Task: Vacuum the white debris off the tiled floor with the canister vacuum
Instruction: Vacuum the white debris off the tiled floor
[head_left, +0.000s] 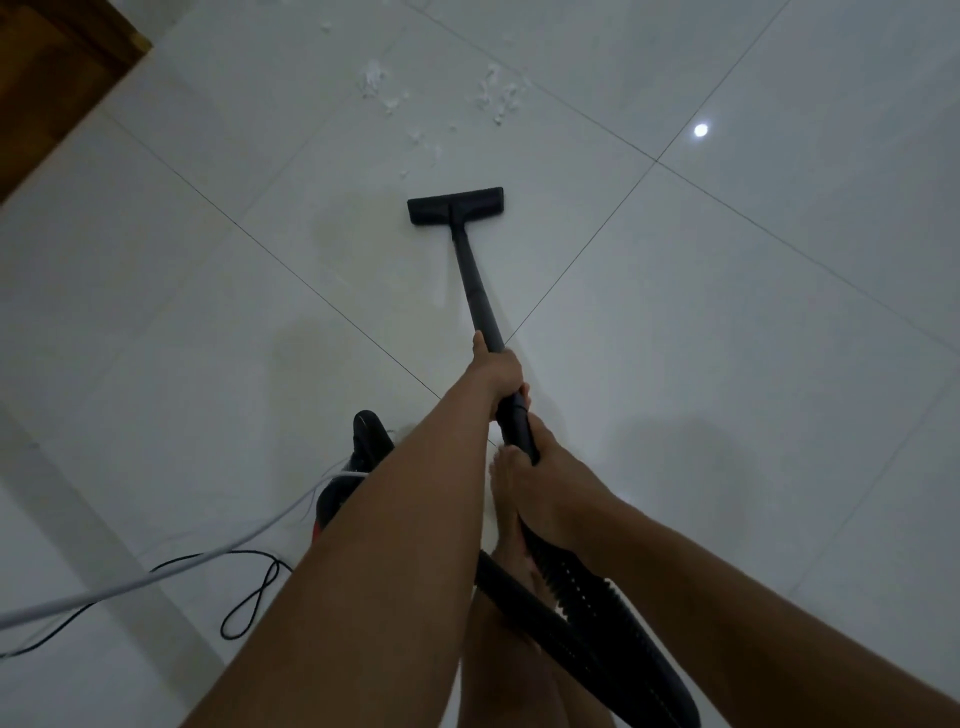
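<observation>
Two cables lie nearest, down at the left: a thin black power cord (260, 587) curled into a loop on the tiles, and a thicker white cable (156, 571) running past it toward the machine. Low in the centre, the black ribbed flexible hose (571, 587) sweeps up from the bottom edge. A little farther out sits the black-and-red canister vacuum body (366, 447), on the floor and mostly hidden behind the left forearm.

Now the grip. The right hand (545, 478) is wrapped round the lower end of the wand where the hose joins it, fingers curled right about it. Just above, the left hand (496, 371) clasps the long black tube wand (472, 280), fingers closed on it with one digit stretched along the tube. The hands sit close, one above the other.

Follow the wand out and it slants away to the flat black rectangular floor head (455, 205), resting on the glossy white tiled floor (727, 364) just past a crossing of dark grout lines.

And there, just beyond the head, is the white debris (441, 98): fluffy scraps and crumbs scattered over the tile. The nearest bits lie just ahead of the head's front edge without touching it, and thicker clumps lie farther off. To the right a round bright light reflection (701, 130) gleams on the tile. In the far left corner, a brown wooden panel (52, 67) meets the floor.
</observation>
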